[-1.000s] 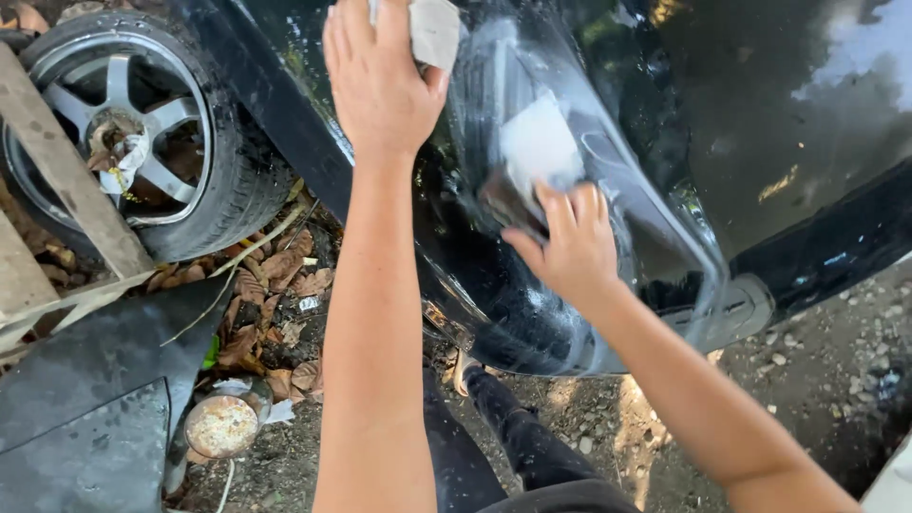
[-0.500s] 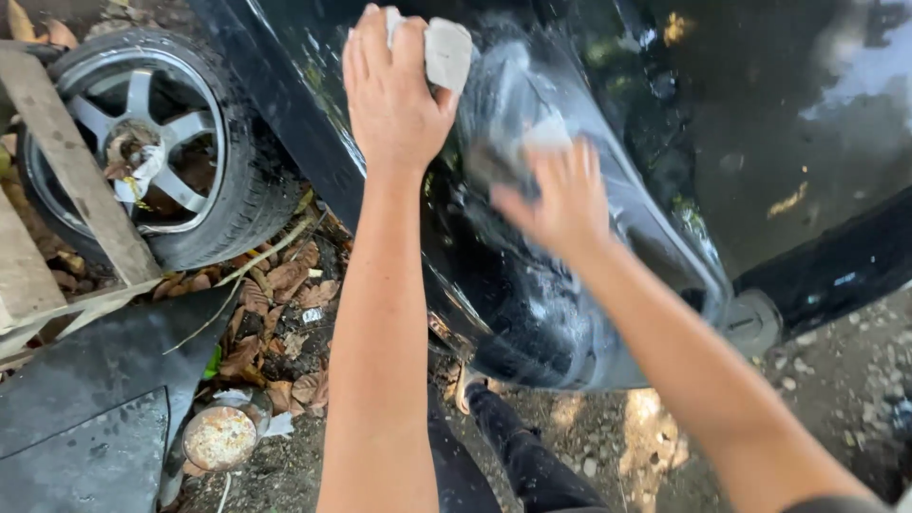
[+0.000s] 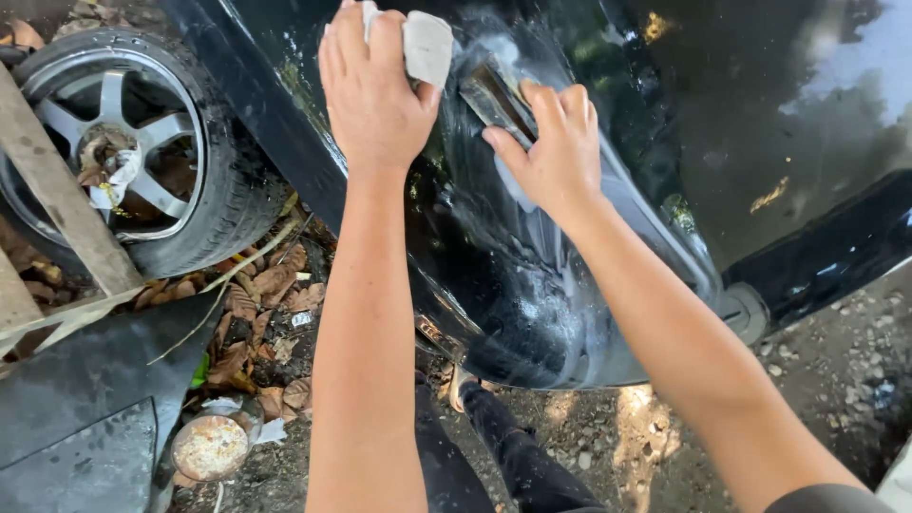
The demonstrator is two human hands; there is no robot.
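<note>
My left hand (image 3: pixel 380 95) is raised against the black car body (image 3: pixel 779 114) and grips a folded pale grey cloth (image 3: pixel 427 43). Just to its right, my right hand (image 3: pixel 556 142) presses its fingertips on a small dark sheet (image 3: pixel 489 95) lying flat on the upper part of the wet, hazy headlight lens (image 3: pixel 570 294). Whitish smears and water drops cover the lens below the hand. Both forearms reach up from the bottom of the view.
A car wheel (image 3: pixel 123 152) with a grey spoked rim leans at the left behind a wooden plank (image 3: pixel 57 190). A black panel (image 3: pixel 76 418), a rusty round lid (image 3: pixel 209 446) and dry leaves (image 3: pixel 266 294) lie below it. My dark-trousered legs (image 3: pixel 494 456) stand on gravel (image 3: pixel 836 370).
My right hand has slid up and to the left across the headlight lens, ending close to my left hand. The left hand has kept the cloth in about the same place.
</note>
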